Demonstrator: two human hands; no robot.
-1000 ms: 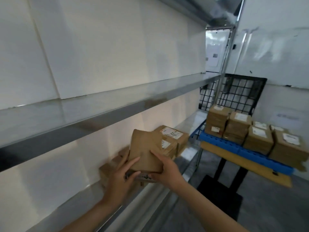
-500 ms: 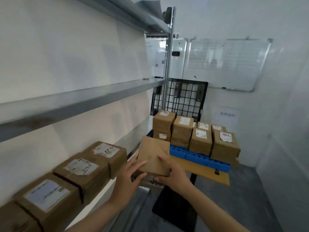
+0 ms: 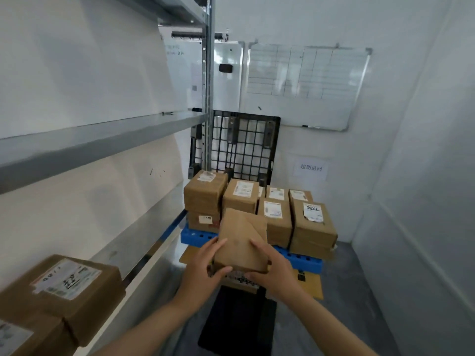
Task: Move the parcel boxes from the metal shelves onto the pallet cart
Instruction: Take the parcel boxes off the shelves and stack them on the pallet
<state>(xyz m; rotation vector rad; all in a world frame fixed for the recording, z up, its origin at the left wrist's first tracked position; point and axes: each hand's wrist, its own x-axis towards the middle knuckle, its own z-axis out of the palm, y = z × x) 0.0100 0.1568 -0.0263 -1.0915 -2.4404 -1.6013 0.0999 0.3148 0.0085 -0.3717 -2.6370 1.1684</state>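
Observation:
I hold a brown parcel box (image 3: 240, 242) in the air between both hands, just in front of the pallet cart. My left hand (image 3: 203, 268) grips its left side and near edge. My right hand (image 3: 273, 269) grips its right side. The cart's blue pallet (image 3: 305, 260) carries several labelled brown boxes (image 3: 276, 217), some stacked two high, with a black mesh back panel (image 3: 246, 147) behind them. On the metal shelf (image 3: 144, 253) at lower left, two more labelled boxes (image 3: 66, 286) remain in view.
An upper shelf board (image 3: 97, 140) juts out at the left, with an upright post (image 3: 208, 80) beside the cart. A whiteboard (image 3: 305, 83) hangs on the far wall. White walls close in on the right. A black base (image 3: 236, 322) sits on the grey floor.
The box came off the shelf in both hands and swung right toward the cart. My view turned with it, so the cart now lies straight ahead and closer.

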